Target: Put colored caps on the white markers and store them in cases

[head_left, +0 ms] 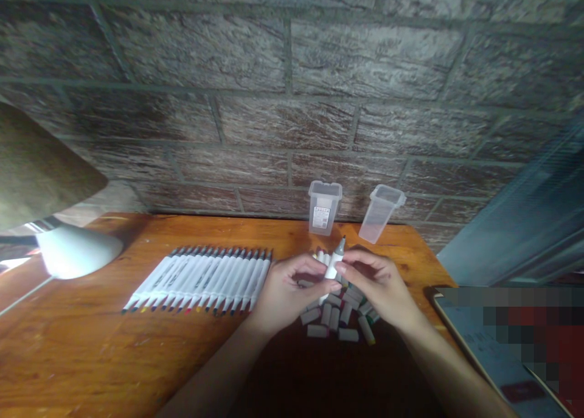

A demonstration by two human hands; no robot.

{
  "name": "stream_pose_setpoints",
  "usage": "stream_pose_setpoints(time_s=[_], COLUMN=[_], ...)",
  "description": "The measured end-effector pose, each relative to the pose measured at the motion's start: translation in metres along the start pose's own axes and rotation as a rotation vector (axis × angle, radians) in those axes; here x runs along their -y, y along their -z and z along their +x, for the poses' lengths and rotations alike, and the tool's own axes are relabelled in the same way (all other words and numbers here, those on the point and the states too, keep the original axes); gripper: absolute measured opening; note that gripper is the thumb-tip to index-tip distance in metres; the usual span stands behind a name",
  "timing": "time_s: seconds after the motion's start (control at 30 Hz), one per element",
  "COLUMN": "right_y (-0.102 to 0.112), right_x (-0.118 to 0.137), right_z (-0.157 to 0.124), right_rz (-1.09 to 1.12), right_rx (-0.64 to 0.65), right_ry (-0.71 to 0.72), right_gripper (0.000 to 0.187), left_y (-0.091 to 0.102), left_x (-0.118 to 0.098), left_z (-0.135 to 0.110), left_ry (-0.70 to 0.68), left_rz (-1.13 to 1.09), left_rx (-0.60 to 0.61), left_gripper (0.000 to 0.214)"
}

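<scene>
A white marker is held upright and slightly tilted between my two hands, its dark tip bare and pointing up. My left hand pinches its lower barrel between thumb and fingers. Higher up, near the grey collar, the thumb and fingers of my right hand close on the same marker. Below my hands lies a loose pile of grey caps, some with coloured ends, partly hidden by my fingers. A few more white markers show behind my left fingers. Left of my hands, several uncapped markers lie side by side in a row.
Two clear plastic containers stand at the back of the wooden table, by the brick wall. A lamp stands at the left. A dark flat-topped object is beyond the table's right edge.
</scene>
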State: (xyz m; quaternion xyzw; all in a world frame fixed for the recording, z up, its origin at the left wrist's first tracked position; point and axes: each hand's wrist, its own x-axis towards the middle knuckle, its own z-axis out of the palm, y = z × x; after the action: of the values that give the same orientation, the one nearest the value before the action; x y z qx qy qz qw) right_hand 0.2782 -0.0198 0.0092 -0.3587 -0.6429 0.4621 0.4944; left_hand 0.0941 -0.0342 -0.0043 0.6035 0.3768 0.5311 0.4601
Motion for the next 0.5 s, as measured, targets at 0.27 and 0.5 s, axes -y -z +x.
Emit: stream_pose_setpoints(time_s=[0.27,0.5], right_y=[0.021,0.046], right_x=[0.007,0.0], right_z=[0.005,0.015], right_rz=[0.082,0.091], right_rx=[-0.083,-0.225], right_ry=[-0.104,-0.15], right_gripper=[0.022,0.031], left_y=[0.019,0.025], left_x=[-0.006,0.01], left_z=[0.006,0.012], left_ry=[-0.053,-0.268], left_rz=[0.241,0.821], left_rx=[0.025,0.171], left_gripper=[0.016,0.011])
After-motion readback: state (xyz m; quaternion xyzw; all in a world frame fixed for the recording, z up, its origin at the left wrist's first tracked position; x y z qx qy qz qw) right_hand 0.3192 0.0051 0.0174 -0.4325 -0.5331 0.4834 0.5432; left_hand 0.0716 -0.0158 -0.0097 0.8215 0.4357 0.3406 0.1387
